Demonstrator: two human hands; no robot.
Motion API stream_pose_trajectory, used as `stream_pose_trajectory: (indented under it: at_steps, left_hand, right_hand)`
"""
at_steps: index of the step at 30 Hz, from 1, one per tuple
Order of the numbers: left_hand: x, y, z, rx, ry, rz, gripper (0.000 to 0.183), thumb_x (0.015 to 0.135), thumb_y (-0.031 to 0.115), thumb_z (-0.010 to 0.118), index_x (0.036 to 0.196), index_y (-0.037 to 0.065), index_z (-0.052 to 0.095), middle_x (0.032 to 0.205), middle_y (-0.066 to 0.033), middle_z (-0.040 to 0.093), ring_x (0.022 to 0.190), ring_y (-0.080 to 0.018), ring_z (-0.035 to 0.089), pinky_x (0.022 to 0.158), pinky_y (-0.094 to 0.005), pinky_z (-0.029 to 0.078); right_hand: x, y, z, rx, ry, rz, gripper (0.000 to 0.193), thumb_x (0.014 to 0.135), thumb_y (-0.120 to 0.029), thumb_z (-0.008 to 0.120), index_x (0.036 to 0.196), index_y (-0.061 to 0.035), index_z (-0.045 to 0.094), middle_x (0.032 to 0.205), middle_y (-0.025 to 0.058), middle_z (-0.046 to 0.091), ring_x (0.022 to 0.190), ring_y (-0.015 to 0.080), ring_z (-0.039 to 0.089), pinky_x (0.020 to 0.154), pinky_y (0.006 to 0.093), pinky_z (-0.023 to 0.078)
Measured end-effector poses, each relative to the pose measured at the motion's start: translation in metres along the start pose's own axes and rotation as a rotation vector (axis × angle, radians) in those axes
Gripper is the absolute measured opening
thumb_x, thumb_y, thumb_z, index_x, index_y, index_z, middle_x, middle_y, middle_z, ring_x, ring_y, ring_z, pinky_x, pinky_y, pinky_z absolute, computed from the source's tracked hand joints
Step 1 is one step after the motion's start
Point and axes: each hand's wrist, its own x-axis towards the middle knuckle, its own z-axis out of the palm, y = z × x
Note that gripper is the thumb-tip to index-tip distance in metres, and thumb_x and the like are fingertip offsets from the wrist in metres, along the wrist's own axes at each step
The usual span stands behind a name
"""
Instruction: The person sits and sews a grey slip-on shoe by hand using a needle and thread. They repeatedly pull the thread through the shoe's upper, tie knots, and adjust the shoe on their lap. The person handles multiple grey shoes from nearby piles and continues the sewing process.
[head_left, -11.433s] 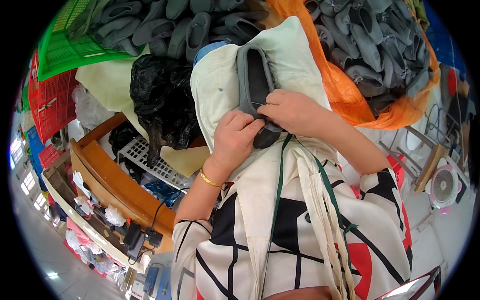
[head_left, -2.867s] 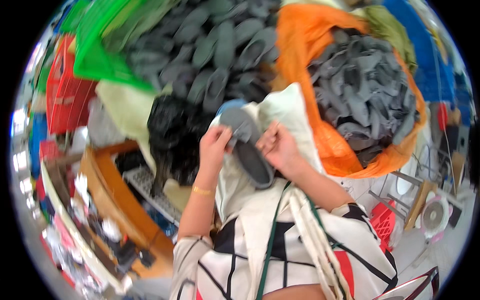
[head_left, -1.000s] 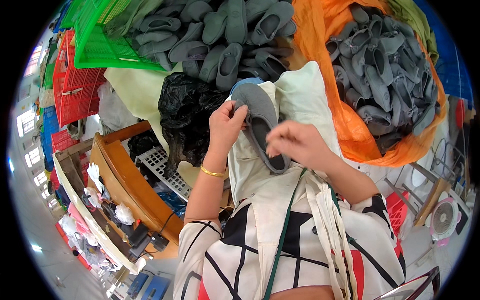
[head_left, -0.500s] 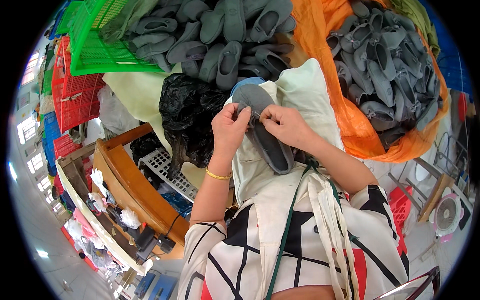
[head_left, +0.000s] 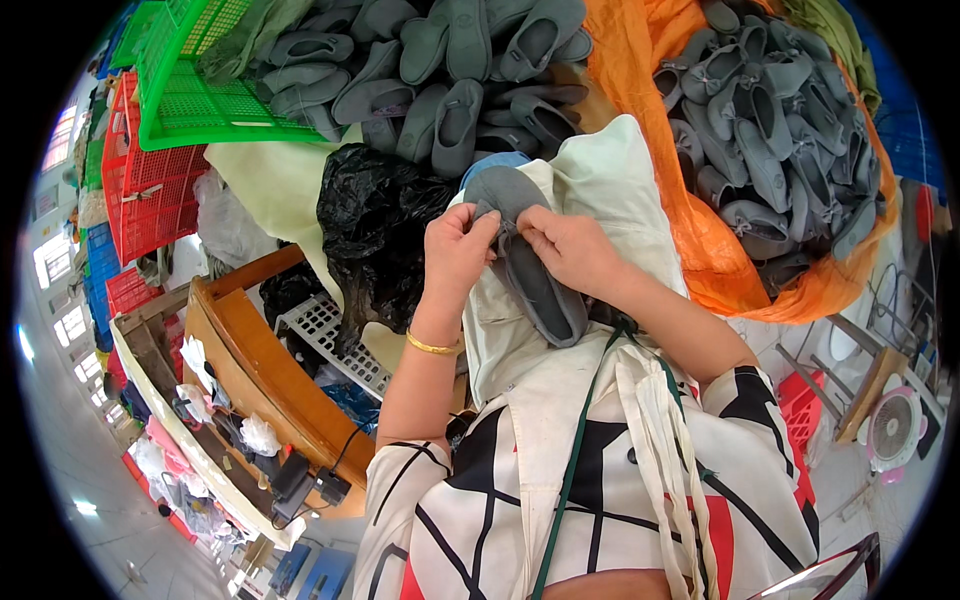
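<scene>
You are holding a grey shoe [head_left: 530, 280] in front of your chest, lying on the pale cloth [head_left: 610, 190] that is draped over your lap. Your left hand [head_left: 458, 252] is pinching the near edge of its toe end, and your right hand [head_left: 568, 247] is pinching the same spot from the other side, so both hands are closed on the shoe. I think you are keeping it this close so you can see the small bit you are working on at the rim. Your fingers are covering that bit, so what you are doing to it is hard to make out. A gold bangle [head_left: 432, 345] is sitting on your left wrist. Just past the shoe a black plastic bag [head_left: 375, 225] is lying crumpled. Beyond it, many more grey shoes are piling up, some by a green crate [head_left: 190, 90] and some in an orange sack [head_left: 700, 240] on your right. A wooden worktop [head_left: 260, 360] is running along your left side, and its far end is blurry. The edges of the picture are bending, so things there are hard to tell.
</scene>
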Motion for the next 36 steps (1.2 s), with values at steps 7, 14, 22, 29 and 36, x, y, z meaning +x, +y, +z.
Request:
stream_pose_trajectory:
  at_steps: [7,14,22,29,36]
  left_hand:
    - [0.001,0.005,0.001,-0.065,-0.021,-0.028,0.015,0.088,0.015,0.068,0.082,0.001,0.066,0.067,0.0034,0.059,0.052,-0.0028,0.049,0.049,-0.0199,0.04]
    - [0.002,0.011,0.001,-0.025,-0.073,0.007,0.014,0.089,0.014,0.067,0.083,0.002,0.066,0.068,0.004,0.059,0.054,-0.0025,0.049,0.05,-0.0199,0.04]
    - [0.009,0.01,-0.008,-0.102,-0.209,-0.076,0.01,0.094,0.016,0.065,0.091,0.007,0.068,0.075,0.0061,0.061,0.06,-0.0017,0.05,0.055,-0.0181,0.041]
    - [0.018,0.004,-0.014,-0.167,-0.299,-0.101,0.012,0.097,0.018,0.061,0.095,0.007,0.067,0.077,0.0055,0.062,0.062,-0.0026,0.051,0.057,-0.0191,0.042]
    - [0.015,0.002,-0.011,-0.197,-0.26,-0.092,0.012,0.097,0.018,0.062,0.095,0.006,0.066,0.077,0.0043,0.062,0.063,-0.0036,0.054,0.058,-0.0196,0.043]
  right_hand:
    - [0.009,0.014,-0.004,-0.096,-0.001,-0.164,0.007,0.094,-0.017,0.056,0.096,-0.01,0.057,0.074,0.0158,0.065,0.07,0.0377,0.065,0.06,0.048,0.048]
    - [0.018,0.006,-0.022,-0.179,-0.107,-0.176,0.007,0.092,-0.016,0.057,0.094,-0.01,0.058,0.074,0.0155,0.066,0.071,0.0376,0.065,0.059,0.0488,0.048]
    - [0.016,0.008,-0.013,-0.084,-0.053,-0.154,0.006,0.094,-0.015,0.055,0.096,-0.0095,0.057,0.078,0.0158,0.066,0.074,0.0386,0.064,0.062,0.0485,0.048]
    - [0.014,0.012,-0.001,-0.062,-0.017,-0.152,0.007,0.095,-0.011,0.054,0.1,-0.0073,0.052,0.08,0.0177,0.065,0.076,0.0399,0.064,0.064,0.0497,0.048]
    - [0.019,-0.003,0.005,0.078,0.032,0.007,0.012,0.098,-0.014,0.053,0.103,-0.0045,0.049,0.079,0.0191,0.064,0.077,0.0415,0.064,0.064,0.0484,0.048]
